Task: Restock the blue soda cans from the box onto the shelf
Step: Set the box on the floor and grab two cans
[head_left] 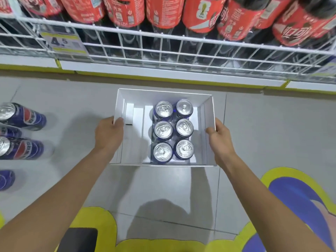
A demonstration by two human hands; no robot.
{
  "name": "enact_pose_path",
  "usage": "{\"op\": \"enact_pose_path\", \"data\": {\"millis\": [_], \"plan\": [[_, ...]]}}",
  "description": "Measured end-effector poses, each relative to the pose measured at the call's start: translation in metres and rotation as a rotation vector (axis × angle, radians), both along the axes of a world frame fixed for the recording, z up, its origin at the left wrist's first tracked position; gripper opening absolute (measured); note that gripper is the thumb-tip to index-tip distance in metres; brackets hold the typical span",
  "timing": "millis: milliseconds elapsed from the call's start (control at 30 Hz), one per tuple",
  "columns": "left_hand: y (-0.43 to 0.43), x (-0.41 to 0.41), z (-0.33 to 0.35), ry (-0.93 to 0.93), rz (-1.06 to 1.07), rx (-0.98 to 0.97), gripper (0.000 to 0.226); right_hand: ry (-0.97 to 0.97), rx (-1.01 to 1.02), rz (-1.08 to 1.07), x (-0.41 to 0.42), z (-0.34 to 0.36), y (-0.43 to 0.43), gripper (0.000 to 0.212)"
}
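While each hand, left hand (109, 132) and right hand (219, 138), grips a side wall, the white box (164, 95) holds six upright blue cans (173, 130) toward its right.

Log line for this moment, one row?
left hand grips white box left wall | right hand grips right wall | six blue cans upright inside

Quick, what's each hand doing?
Left hand: holding the left wall of the box.
Right hand: holding the box's right wall.

Cans (173, 130) in box (209, 106) (right half)
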State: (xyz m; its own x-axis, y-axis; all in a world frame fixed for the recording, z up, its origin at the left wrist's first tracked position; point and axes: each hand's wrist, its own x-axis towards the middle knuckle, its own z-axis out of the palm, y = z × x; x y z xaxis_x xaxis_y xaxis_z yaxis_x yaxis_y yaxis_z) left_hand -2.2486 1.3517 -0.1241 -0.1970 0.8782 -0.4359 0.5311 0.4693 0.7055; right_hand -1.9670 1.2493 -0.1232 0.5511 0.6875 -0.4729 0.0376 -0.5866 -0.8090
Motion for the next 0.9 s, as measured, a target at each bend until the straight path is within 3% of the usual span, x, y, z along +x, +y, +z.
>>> {"op": "enact_pose_path", "data": {"millis": [233, 367, 467, 567, 700, 900], "plan": [[0.005, -0.001, 0.006, 0.305, -0.327, 0.147, 0.050, -0.178, -0.067, 0.139, -0.002, 0.015, 0.003, 0.040], [0.003, 0.001, 0.015, 0.563, -0.587, 0.465, 0.059, -0.384, -0.093, 0.295, -0.005, 0.026, 0.002, 0.052], [-0.002, 0.005, 0.023, 0.790, -0.787, 0.763, 0.050, -0.649, -0.049, 0.463, -0.009, 0.038, 0.000, 0.068], [-0.012, 0.017, 0.034, 0.847, -0.911, 0.919, 0.053, -0.882, 0.010, 0.655, -0.021, 0.061, -0.001, 0.070], [-0.027, 0.037, 0.041, 0.801, -1.041, 0.692, 0.071, -0.995, 0.000, 0.798, -0.035, 0.069, 0.002, 0.060], [-0.036, 0.055, 0.022, 0.771, -1.045, 0.391, 0.074, -0.846, -0.218, 0.782, -0.039, 0.041, 0.008, 0.050]]}}
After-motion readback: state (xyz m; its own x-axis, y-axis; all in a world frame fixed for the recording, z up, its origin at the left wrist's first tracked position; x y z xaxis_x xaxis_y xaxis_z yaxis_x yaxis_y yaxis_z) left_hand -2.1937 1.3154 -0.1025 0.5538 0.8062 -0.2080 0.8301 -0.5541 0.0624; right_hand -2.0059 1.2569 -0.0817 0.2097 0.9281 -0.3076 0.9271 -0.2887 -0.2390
